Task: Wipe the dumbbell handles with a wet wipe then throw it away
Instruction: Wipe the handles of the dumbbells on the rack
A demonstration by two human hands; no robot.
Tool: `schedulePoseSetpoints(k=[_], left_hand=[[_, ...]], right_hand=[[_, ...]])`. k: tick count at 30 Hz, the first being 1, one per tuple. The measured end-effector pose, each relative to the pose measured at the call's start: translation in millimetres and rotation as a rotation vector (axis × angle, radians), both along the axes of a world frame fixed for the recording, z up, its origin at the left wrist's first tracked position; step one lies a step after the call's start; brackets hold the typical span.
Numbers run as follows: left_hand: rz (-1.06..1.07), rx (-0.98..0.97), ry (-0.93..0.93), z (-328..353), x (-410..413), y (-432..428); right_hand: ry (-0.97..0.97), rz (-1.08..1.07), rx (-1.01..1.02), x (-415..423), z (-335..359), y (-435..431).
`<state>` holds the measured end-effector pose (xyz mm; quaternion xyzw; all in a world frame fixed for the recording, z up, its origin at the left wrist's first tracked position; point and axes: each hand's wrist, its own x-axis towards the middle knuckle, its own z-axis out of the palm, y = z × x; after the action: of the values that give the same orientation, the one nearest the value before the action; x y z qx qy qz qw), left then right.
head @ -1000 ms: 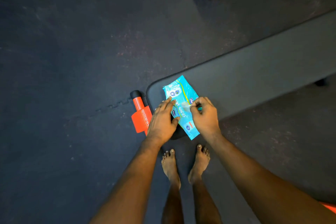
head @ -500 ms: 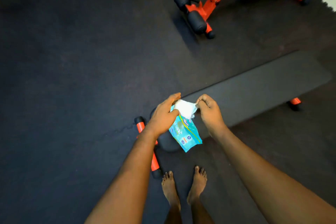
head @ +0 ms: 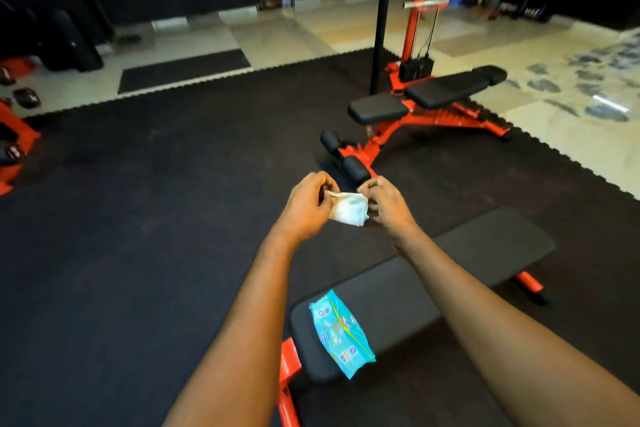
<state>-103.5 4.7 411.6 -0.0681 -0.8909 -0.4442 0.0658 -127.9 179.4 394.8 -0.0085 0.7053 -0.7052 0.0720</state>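
Note:
A white wet wipe (head: 349,210) hangs folded between my two raised hands. My left hand (head: 306,206) pinches its left edge and my right hand (head: 386,203) pinches its right top corner. The blue wipes pack (head: 341,331) lies flat on the near end of the black flat bench (head: 485,263), below my forearms. Dark dumbbells (head: 26,97) sit at the far left by an orange rack (head: 14,135); their handles are too small to make out.
An orange adjustable bench (head: 426,104) stands ahead on the black rubber mat, with a black upright post (head: 381,17) and a cable machine behind it. Tiled floor lies beyond the mat's edge. Open mat stretches to the left.
The wipe has come out of the pack, which now lies on the bench. Both hands have lifted with the wipe held between them, and my view has swung up from the floor to the room.

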Motion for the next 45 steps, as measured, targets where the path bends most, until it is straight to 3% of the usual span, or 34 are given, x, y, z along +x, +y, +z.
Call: schedulePoseSetpoints(k=[3, 7, 12, 16, 22, 32, 36, 39, 45], left_hand=[[-0.015, -0.004, 0.078, 46, -6, 1], [-0.032, -0.011, 0.157, 88, -13, 1], [-0.007, 0.072, 0.168, 129, -20, -4], [-0.024, 0.027, 0.143, 151, -21, -12], [0.019, 0.017, 0.248, 178, -16, -24], [0.210, 0.031, 0.250, 194, -6, -54], [0.197, 0.103, 0.188, 195, 13, -73], [0.198, 0.087, 0.186, 193, 29, -87], [0.393, -0.046, 0.210, 181, 66, -124]], right_hand=[[0.049, 0.060, -0.013, -6, 44, 0], [0.182, 0.155, 0.124, -13, 81, 5], [0.351, 0.125, 0.134, -23, 124, 8], [0.452, 0.121, 0.138, -29, 148, 6], [0.575, 0.103, 0.167, -34, 172, -7], [0.573, 0.290, 0.138, -19, 177, -32], [0.696, 0.195, 0.256, -15, 173, -52], [0.745, 0.145, 0.220, -15, 168, -71], [0.568, 0.228, 0.123, 1, 166, -113]])
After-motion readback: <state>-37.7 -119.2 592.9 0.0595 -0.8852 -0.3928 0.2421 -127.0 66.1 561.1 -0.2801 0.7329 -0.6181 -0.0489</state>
